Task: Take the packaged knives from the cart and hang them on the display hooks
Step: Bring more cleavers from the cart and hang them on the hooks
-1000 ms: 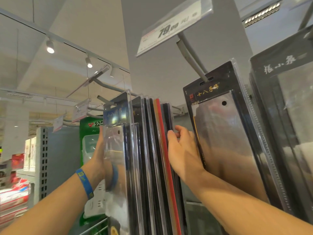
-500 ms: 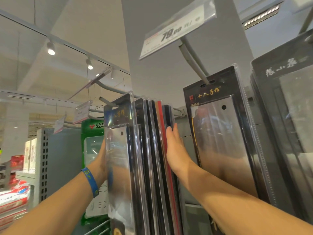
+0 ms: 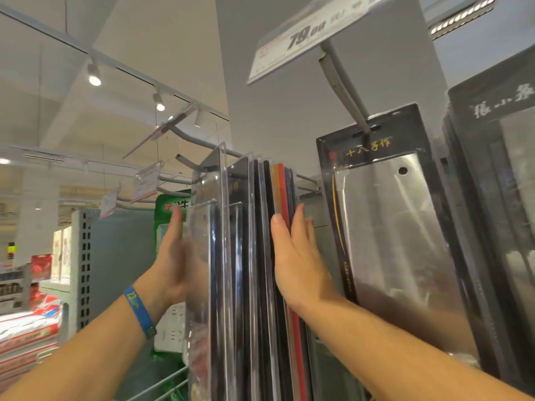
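Observation:
Several packaged knives [image 3: 249, 256] hang edge-on in a tight row from a grey display hook [image 3: 188, 162]. My left hand [image 3: 170, 261], fingers straight, lies flat against the left face of the row, partly hidden behind the clear front pack. My right hand [image 3: 295, 256], also flat with straight fingers, presses on the right side of the row. A further packaged cleaver [image 3: 396, 227] in a black card hangs to the right on its own hook [image 3: 344, 85].
A price tag reading 79.00 [image 3: 307, 36] sticks out overhead. More black knife packs [image 3: 498, 198] crowd the right edge. A green package [image 3: 170, 206] hangs behind my left hand. Grey pegboard shelving [image 3: 86, 256] and store goods lie to the left.
My right hand went from curled fingers gripping the row's right edge to lying flat against it. The row of packs has swung edge-on and squared up between both palms.

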`<state>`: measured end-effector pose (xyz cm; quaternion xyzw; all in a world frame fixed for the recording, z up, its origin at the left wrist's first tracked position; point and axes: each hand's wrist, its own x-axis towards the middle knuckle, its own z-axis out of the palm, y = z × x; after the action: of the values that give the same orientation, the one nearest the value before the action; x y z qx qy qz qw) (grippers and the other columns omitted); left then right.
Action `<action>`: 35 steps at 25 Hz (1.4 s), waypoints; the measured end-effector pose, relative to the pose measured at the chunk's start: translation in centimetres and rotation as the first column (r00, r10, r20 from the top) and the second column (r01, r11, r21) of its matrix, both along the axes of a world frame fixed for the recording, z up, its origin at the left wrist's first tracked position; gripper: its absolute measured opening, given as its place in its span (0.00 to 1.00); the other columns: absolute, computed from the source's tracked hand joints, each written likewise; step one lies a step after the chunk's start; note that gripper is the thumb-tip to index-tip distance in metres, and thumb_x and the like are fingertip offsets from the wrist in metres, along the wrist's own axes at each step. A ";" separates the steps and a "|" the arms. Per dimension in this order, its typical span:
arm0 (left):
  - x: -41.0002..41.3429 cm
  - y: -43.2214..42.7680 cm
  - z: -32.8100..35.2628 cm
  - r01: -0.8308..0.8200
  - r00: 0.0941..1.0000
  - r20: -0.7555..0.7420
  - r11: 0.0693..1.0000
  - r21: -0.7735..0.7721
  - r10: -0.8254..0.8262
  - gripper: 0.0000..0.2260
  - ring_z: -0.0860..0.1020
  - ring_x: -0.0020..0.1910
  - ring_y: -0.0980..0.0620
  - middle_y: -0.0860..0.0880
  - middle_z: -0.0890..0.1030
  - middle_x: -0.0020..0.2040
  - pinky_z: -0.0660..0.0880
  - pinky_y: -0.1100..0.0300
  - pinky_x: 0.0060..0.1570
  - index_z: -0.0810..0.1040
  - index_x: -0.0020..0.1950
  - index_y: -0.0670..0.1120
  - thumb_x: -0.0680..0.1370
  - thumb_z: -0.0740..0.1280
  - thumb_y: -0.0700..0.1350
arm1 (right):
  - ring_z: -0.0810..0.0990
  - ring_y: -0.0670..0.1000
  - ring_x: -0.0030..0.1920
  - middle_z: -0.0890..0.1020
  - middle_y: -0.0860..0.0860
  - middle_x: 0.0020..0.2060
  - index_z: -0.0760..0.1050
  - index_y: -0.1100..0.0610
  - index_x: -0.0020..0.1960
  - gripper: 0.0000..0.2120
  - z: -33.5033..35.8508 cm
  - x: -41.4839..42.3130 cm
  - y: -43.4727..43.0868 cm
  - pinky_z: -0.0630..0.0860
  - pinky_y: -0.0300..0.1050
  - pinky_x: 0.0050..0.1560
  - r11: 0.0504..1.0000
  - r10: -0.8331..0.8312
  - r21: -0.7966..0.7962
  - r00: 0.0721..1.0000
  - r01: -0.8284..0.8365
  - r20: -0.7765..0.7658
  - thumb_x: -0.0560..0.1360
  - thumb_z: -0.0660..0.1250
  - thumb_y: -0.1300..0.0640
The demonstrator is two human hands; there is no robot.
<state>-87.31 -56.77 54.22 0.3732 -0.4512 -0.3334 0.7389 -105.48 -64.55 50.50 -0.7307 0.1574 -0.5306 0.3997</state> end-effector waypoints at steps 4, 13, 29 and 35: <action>-1.0 1.8 -0.6 -0.095 0.991 0.092 0.995 0.000 0.095 0.40 0.79 0.58 0.40 0.39 0.81 0.59 0.66 0.43 0.68 0.82 0.63 0.42 0.72 0.58 0.75 | 0.60 0.38 0.76 0.61 0.39 0.78 0.58 0.42 0.81 0.26 -0.8 -0.3 1.7 0.56 0.31 0.74 0.918 -0.124 -0.325 0.943 0.227 0.308 0.84 0.57 0.42; -5.6 3.3 -0.7 -0.475 0.850 0.152 0.858 -0.194 0.505 0.23 0.79 0.62 0.47 0.52 0.85 0.53 0.70 0.44 0.69 0.81 0.60 0.48 0.77 0.63 0.63 | 0.80 0.34 0.43 0.81 0.38 0.39 0.79 0.47 0.62 0.14 1.3 -1.2 2.8 0.72 0.24 0.36 0.960 -0.098 -0.229 0.962 0.158 0.256 0.78 0.73 0.52; -6.7 2.6 -0.6 -0.540 0.560 0.414 0.695 -0.475 0.718 0.49 0.77 0.60 0.65 0.67 0.76 0.62 0.76 0.64 0.57 0.60 0.73 0.67 0.56 0.78 0.68 | 0.75 0.33 0.42 0.77 0.34 0.42 0.75 0.43 0.63 0.10 2.0 -1.3 2.9 0.68 0.28 0.37 0.976 -0.071 -0.188 0.979 0.107 0.189 0.82 0.67 0.52; -6.6 1.4 -0.2 -0.612 0.454 0.466 0.646 -0.457 0.759 0.55 0.65 0.74 0.57 0.58 0.66 0.76 0.68 0.49 0.72 0.56 0.78 0.66 0.55 0.76 0.73 | 0.76 0.33 0.43 0.81 0.37 0.44 0.76 0.43 0.62 0.10 1.8 -0.8 2.5 0.67 0.27 0.36 0.974 -0.110 -0.174 0.977 0.142 0.181 0.82 0.67 0.53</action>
<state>-93.95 -55.32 54.07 0.5255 -0.5110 0.1913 0.6528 -106.26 -62.00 52.29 -0.7055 0.1185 -0.6277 0.3071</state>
